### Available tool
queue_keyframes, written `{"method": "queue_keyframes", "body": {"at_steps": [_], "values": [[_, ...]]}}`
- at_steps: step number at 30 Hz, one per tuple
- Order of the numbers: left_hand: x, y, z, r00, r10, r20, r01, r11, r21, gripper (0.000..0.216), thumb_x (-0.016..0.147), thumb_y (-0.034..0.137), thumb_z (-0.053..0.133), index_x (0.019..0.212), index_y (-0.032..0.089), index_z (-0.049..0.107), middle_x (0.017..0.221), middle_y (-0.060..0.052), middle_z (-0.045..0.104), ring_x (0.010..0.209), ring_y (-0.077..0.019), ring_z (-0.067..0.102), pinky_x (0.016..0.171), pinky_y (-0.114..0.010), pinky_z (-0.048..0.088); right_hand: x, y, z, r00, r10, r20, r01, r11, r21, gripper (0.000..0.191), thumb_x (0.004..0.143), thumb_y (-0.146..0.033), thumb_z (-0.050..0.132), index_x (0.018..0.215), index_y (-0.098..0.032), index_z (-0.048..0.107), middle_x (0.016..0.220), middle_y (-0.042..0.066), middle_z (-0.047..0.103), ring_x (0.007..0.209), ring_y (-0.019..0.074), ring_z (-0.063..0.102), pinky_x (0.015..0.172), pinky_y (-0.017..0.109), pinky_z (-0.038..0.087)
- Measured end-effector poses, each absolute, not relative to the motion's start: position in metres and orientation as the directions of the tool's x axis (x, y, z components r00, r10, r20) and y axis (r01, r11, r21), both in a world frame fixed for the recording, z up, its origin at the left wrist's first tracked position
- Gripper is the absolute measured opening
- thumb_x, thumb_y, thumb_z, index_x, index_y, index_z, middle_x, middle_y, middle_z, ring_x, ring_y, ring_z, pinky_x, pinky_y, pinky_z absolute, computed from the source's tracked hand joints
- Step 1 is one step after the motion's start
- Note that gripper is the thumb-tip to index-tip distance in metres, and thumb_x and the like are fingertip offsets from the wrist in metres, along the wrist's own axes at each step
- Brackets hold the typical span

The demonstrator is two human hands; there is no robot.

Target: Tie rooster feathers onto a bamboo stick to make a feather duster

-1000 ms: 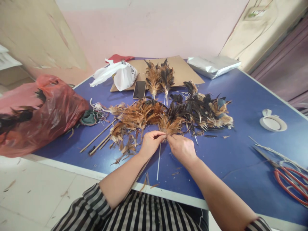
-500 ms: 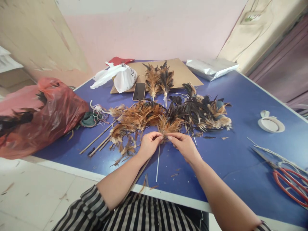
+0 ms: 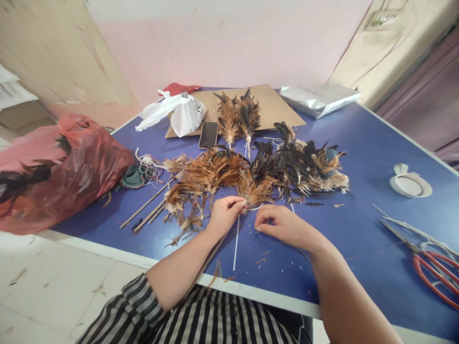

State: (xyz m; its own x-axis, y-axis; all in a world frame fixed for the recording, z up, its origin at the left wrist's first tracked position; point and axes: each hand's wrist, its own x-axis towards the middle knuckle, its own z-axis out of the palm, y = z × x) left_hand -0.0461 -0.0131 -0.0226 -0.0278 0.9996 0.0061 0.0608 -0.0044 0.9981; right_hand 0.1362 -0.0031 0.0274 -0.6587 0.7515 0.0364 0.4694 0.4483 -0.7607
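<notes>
My left hand (image 3: 226,215) pinches the base of a brown feather bundle (image 3: 255,188), whose tips point away from me. My right hand (image 3: 287,227) is closed just to the right, its thumb and forefinger on a thin thread (image 3: 303,254) that trails below the palm. A thin white stick (image 3: 235,246) extends from under the left fingertips toward me. Loose orange-brown feathers (image 3: 215,167) lie beyond the left hand, and black feathers (image 3: 283,165) beyond the right. Two finished-looking feather bunches (image 3: 229,119) rest on cardboard (image 3: 278,107) at the back.
Red-handled scissors (image 3: 426,267) and a roll of tape (image 3: 410,185) lie at the right. A phone (image 3: 208,135), a white plastic bag (image 3: 186,117) and a silver packet (image 3: 321,100) are farther back. Thin sticks (image 3: 145,204) and a red plastic bag (image 3: 89,167) are at the left.
My right hand has moved away from the bundle's base, a little right and toward me, and turned over. My left hand keeps its pinch in place.
</notes>
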Motion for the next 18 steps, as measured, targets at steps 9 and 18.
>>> {"method": "queue_keyframes", "body": {"at_steps": [9, 18], "values": [[-0.048, -0.012, -0.024, -0.017, 1.000, 0.023, 0.053, -0.022, 0.998, 0.023, 0.075, 0.034, 0.059, 0.080, 0.012, 0.066, 0.056, 0.000, 0.061, 0.050, -0.0087, 0.052, 0.050, -0.020, 0.041, 0.107, 0.010, 0.006, -0.319, 0.885, 0.339, 0.438, 0.454, -0.776, 0.009, 0.074, -0.017, 0.059, 0.071, -0.020, 0.067, 0.074, 0.002, 0.061, 0.070, 0.0143, 0.056, 0.066, 0.027, 0.044], [-0.046, -0.014, -0.020, 0.020, 0.999, -0.031, -0.008, 0.031, 0.999, 0.024, 0.076, 0.034, 0.059, 0.083, 0.012, 0.065, 0.069, -0.005, 0.067, 0.055, -0.0109, 0.059, 0.048, -0.019, 0.043, 0.104, 0.014, -0.005, -0.249, 0.892, 0.376, 0.395, 0.448, -0.802, 0.006, 0.073, -0.016, 0.061, 0.070, -0.019, 0.066, 0.070, 0.001, 0.060, 0.062, 0.0126, 0.053, 0.058, 0.025, 0.041]]}}
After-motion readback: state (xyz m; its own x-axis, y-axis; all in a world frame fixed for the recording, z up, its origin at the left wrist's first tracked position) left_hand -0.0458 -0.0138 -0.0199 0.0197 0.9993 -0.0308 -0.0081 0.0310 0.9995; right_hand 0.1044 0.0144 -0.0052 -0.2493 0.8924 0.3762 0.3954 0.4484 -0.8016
